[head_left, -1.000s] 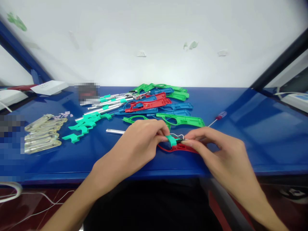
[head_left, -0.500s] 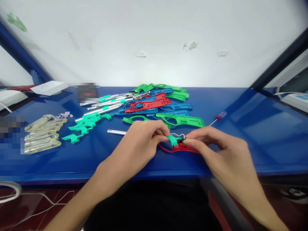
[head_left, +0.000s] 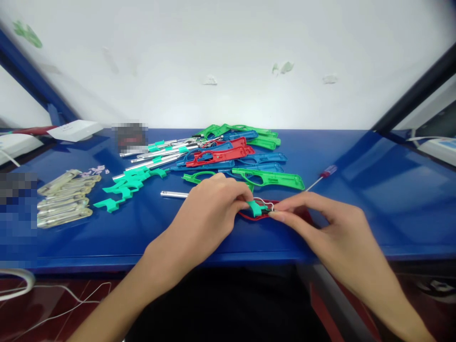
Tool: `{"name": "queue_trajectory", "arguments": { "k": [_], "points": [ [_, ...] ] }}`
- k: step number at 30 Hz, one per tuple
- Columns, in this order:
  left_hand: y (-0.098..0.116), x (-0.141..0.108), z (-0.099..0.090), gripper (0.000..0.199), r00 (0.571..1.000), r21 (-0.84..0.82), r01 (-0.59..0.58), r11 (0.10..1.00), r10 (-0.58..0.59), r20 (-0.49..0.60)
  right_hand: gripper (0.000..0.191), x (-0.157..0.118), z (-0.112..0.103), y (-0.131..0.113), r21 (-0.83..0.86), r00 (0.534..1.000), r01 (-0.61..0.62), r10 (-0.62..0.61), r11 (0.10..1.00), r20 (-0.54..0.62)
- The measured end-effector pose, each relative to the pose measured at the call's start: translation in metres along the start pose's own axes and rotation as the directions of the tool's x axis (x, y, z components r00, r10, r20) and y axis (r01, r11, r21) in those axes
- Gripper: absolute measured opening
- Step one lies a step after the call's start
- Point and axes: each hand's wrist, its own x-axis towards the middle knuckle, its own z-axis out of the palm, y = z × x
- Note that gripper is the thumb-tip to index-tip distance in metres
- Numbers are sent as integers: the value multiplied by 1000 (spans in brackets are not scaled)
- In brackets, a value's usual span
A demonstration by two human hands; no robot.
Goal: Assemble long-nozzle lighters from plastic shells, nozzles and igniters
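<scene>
"What are the hands doing?"
"Both are pinched nearly closed. The left hand (head_left: 217, 209) grips a teal clip (head_left: 255, 208) between thumb and fingers; the right hand (head_left: 335, 228) pinches a black end piece (head_left: 266, 211) just beside it. A silver rod (head_left: 174, 194) sticks out beyond the left hand, and a white wire (head_left: 265, 201) loops above the join."
"Where is this?"
"Near the front edge of a blue table (head_left: 142, 242), over a red casing (head_left: 262, 217)."
"Which step?"
"Apparently lining up clip and end piece at the casing. The next move seems to call for steady, light pressure, with the wire kept clear."
"Any change from half a second ago?"
"Slight: less red casing shows below the right fingertips. The green casing (head_left: 281, 180) behind lies as it did."
</scene>
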Motion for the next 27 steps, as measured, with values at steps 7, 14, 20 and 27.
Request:
{"name": "queue_trajectory", "arguments": {
  "k": [7, 14, 20, 27],
  "points": [
    [0, -1, 4, 23, 999, 63, -53, 997, 52, 13, 2, 0, 0, 5, -110, 991, 137, -136, 985, 16],
    [-3, -1, 7, 19, 998, -10, -63, 998, 63, -11, 4, 2, 1, 7, -107, 993, 115, -113, 988, 25],
    [-2, -1, 5, 18, 998, -18, -46, 999, 47, 30, 4, 0, 0, 5, -126, 989, 149, -145, 981, 40],
    [-3, -1, 2, 28, 997, -32, -69, 997, 69, 18, 2, 0, -1, 4, -132, 992, 120, -114, 984, 54]
  ]
}}
